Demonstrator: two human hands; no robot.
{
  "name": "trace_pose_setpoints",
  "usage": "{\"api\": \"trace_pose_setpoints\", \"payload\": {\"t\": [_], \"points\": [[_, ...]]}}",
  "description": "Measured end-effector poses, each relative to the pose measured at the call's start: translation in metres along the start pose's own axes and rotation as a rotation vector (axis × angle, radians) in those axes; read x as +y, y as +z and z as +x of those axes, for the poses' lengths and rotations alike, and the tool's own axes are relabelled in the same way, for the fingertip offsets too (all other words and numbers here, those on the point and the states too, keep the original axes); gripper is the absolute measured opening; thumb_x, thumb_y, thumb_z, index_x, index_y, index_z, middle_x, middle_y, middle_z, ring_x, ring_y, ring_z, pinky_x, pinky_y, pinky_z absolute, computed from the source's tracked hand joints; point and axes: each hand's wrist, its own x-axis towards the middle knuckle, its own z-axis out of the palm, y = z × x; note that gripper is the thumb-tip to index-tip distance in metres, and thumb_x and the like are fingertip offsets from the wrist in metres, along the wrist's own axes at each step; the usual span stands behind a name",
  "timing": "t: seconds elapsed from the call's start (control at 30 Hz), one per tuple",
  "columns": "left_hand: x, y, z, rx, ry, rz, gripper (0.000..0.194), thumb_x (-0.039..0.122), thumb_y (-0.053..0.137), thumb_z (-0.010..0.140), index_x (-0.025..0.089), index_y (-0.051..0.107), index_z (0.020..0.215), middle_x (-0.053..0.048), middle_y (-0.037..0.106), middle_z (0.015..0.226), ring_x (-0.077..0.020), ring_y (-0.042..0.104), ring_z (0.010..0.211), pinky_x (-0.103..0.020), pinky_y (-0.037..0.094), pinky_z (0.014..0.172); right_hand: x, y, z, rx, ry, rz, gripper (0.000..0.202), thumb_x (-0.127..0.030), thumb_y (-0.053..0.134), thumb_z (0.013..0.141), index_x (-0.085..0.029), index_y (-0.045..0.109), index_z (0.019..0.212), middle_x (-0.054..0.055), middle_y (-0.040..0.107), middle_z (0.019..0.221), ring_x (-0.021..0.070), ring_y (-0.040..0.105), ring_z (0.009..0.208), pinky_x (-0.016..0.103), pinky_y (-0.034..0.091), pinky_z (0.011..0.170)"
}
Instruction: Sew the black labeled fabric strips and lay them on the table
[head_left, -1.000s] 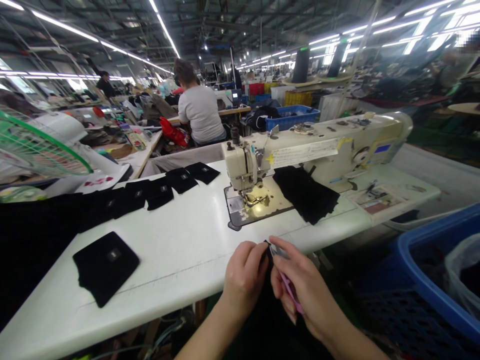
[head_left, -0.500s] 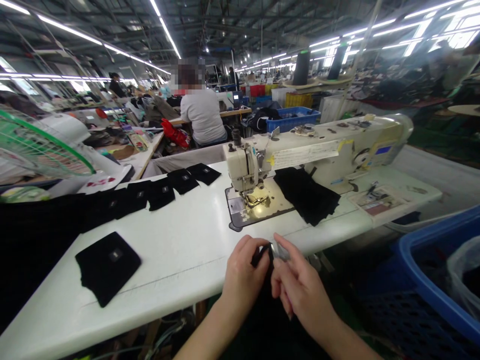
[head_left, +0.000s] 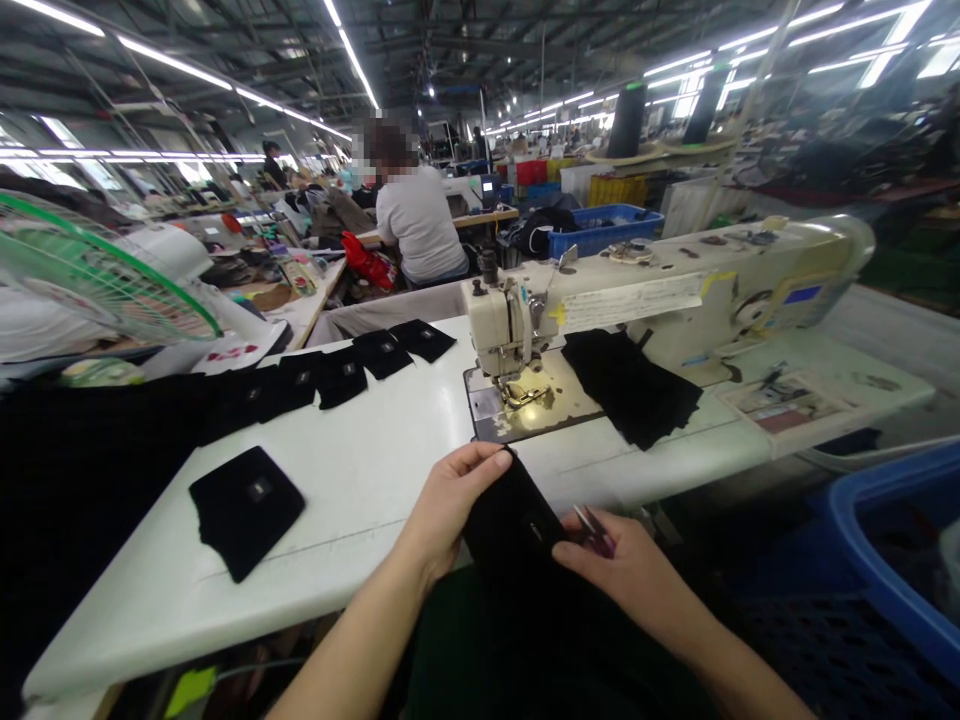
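A hand could pass over the table (head_left: 382, 460) at centre left, between the lone patch (head_left: 244, 520) and the patch row (head_left: 343, 375) above it. The machine (head_left: 491, 318) blocks the centre, reaching toward the right edge, with the stack (head_left: 637, 390) just below it. The fan (head_left: 176, 255) bars the upper left; the bin (head_left: 851, 510), the lower right. Held cloth (head_left: 514, 530) fills the lower centre.

I work in mixed light: tube lights (head_left: 176, 62) in rows overhead, bright window panes (head_left: 939, 62) at upper right. Warm glow pools on needle plate (head_left: 559, 395); white surface (head_left: 390, 440) gives me soft sheen. Black cloth (head_left: 517, 520) in my left grip (head_left: 446, 505) swallows detail; deep shadow beneath surface. Wide lens bends edges, stretching fan (head_left: 105, 270) at left. Upper right background hazy, far distance soft; pixel blocks mask person's head (head_left: 388, 150) ahead. Foreground reads clearer to me.
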Motion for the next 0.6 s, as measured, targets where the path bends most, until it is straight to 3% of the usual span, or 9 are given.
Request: {"api": "trace_pose_setpoints", "payload": {"t": [0.17,0.33,0.5,0.6], "points": [[0.014,-0.016,0.024,0.114,0.107,0.071,0.033,0.038,0.086,0.063,0.017,0.069,0.082,0.002,0.067,0.068,-0.0116,0.059,0.058,-0.020,0.044,0.055,0.009,0.006,-0.002,0.033,0.016,-0.003,0.027,-0.044,0.067,0.084,-0.018,0.073,0.089,0.003,0.072,0.085,0.0248,0.065,0.085,0.037,0.050,0.082],[0.026,-0.033,0.052,-0.023,0.019,0.226,0.033,0.037,0.087,0.060,0.016,0.072,0.080,0.000,0.070,0.070,-0.0128,0.060,0.062,-0.022,0.043,0.059,0.016,0.012,-0.004,0.089,-0.097,-0.047,0.028,-0.041,0.060,0.088,-0.019,0.076,0.095,0.006,0.072,0.096,0.0256,0.066,0.096,0.037,0.049,0.090],[0.034,-0.037,0.077,-0.063,0.062,0.432,0.029,0.040,0.083,0.064,0.016,0.075,0.077,-0.003,0.072,0.075,-0.0161,0.062,0.069,-0.026,0.045,0.068,0.027,0.023,-0.002,0.253,-0.001,-0.070,0.034,-0.037,0.069,0.078,-0.019,0.070,0.106,0.002,0.067,0.080,0.0187,0.061,0.068,0.032,0.052,0.069],[0.030,-0.036,0.097,-0.053,0.213,0.647,0.017,0.034,0.073,0.072,0.016,0.074,0.073,-0.001,0.071,0.071,-0.0165,0.062,0.067,-0.027,0.046,0.067,0.032,0.028,0.003,0.287,-0.045,-0.091,0.021,-0.037,0.069,0.080,-0.020,0.068,0.092,0.000,0.064,0.076,0.0157,0.058,0.064,0.028,0.050,0.063]]}}
